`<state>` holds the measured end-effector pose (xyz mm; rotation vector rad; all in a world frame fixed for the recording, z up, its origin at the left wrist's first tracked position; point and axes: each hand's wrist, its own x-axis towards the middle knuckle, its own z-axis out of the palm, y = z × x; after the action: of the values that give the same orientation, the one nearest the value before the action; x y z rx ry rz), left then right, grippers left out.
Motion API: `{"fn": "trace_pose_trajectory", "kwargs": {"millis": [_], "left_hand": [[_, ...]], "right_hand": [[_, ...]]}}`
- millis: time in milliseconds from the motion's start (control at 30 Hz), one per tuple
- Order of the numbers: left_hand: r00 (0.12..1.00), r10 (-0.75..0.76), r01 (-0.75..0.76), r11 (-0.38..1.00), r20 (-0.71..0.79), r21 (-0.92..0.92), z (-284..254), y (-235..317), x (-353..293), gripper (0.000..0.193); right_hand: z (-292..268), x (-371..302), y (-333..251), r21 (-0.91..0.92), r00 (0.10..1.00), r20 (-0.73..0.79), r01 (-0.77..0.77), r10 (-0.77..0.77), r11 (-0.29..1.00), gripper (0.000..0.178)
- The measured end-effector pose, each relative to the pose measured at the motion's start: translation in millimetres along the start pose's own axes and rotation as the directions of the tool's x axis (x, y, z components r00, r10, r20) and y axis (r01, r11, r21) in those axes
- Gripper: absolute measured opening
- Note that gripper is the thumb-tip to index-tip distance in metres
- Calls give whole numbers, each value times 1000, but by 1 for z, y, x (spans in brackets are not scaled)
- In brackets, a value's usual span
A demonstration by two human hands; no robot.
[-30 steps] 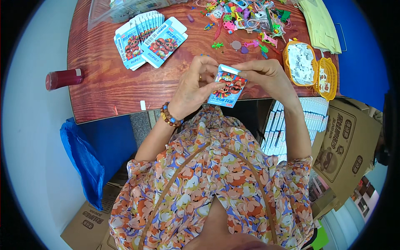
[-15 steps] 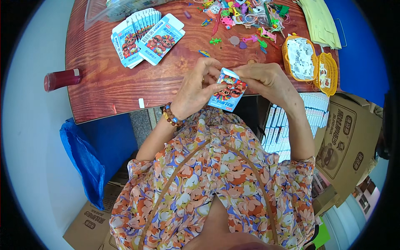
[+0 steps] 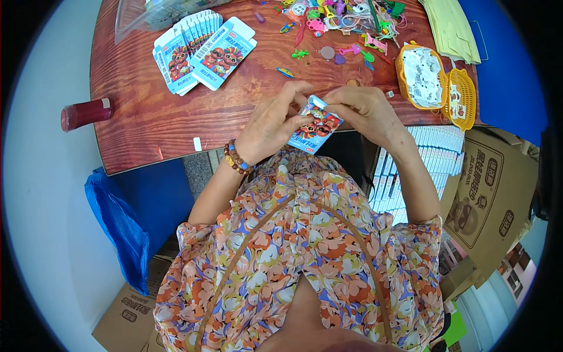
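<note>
Just over the table's near edge I hold a small blue printed carton (image 3: 315, 128) with colourful cartoon characters on it. My left hand (image 3: 274, 120) is closed on its left side, the thumb lying across the printed face. The fingers of my right hand (image 3: 370, 114) pinch at the top end of the same carton, by its flap. Whether anything sits inside the carton cannot be seen. A fan of flat blue cartons (image 3: 179, 61) of the same print lies at the far left, with one flat carton (image 3: 224, 54) leaning over its right side.
Small plastic toys (image 3: 346, 23) are heaped at the back. Two yellow baskets (image 3: 402, 76) with white packets stand right, near yellow paper sheets (image 3: 448, 29). A dark red cylinder (image 3: 88, 114) lies at the left edge. Rows of packed boxes (image 3: 437, 155) sit below the table.
Both hands and the carton have shifted slightly left. My right fingers have moved a little along the carton's top end. A small whitish piece now shows beside the yellow baskets.
</note>
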<state>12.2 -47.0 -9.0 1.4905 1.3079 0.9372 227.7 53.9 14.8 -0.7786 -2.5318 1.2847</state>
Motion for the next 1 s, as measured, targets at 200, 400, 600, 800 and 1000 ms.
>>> {"fn": "trace_pose_trajectory", "kwargs": {"millis": [200,400,600,800,1000], "left_hand": [[998,-67,65,987,-5,-148,1,-5,0,47],[997,-65,63,996,-35,-63,4,-7,3,48],[1000,-13,15,995,-26,94,6,-5,2,45],[987,-97,73,980,-126,-184,12,-1,5,44],[990,-3,-31,971,-142,-239,20,-16,7,43]], "right_hand": [[5,0,4,14,994,-102,38,-36,999,18],[7,-5,-9,-334,988,-98,83,-122,939,18],[11,-10,-12,-438,997,3,69,-75,896,22],[27,-15,-7,-271,941,-287,99,-179,957,33],[34,-28,1,549,900,-229,-195,370,813,36]]}}
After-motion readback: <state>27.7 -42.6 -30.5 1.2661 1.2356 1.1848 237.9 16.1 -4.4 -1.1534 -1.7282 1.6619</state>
